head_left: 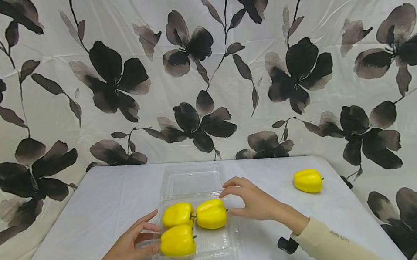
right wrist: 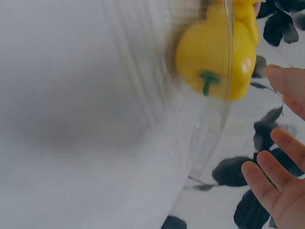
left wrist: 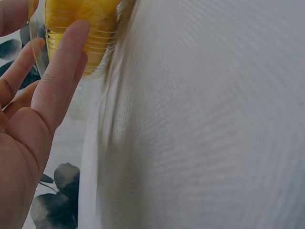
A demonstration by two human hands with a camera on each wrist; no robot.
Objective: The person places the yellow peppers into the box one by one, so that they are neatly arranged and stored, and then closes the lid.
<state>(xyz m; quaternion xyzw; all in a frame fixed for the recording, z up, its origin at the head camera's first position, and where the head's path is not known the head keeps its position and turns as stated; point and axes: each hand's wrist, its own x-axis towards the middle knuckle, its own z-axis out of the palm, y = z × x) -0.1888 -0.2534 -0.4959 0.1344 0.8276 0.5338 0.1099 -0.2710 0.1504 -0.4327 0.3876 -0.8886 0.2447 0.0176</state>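
A clear plastic clamshell box (head_left: 216, 245) lies with its lid (head_left: 191, 180) folded back. Inside it are three yellow bell peppers: one at the back left (head_left: 177, 215), one at the front left (head_left: 177, 241) and one at the back right (head_left: 211, 214). My left hand (head_left: 131, 248) is at the box's left wall, its spread fingers against the clear side in the left wrist view. Beside the right rim my right hand (head_left: 251, 201) hovers with fingers loosely bent and parted, holding nothing. In the right wrist view the green stem (right wrist: 208, 82) of the nearest pepper shows.
Another yellow bell pepper (head_left: 308, 181) lies on the white-covered table (head_left: 266, 175) at the right. A small black object (head_left: 288, 245) sits by the right sleeve (head_left: 330, 241). Behind the table hangs a floral cloth (head_left: 246, 54).
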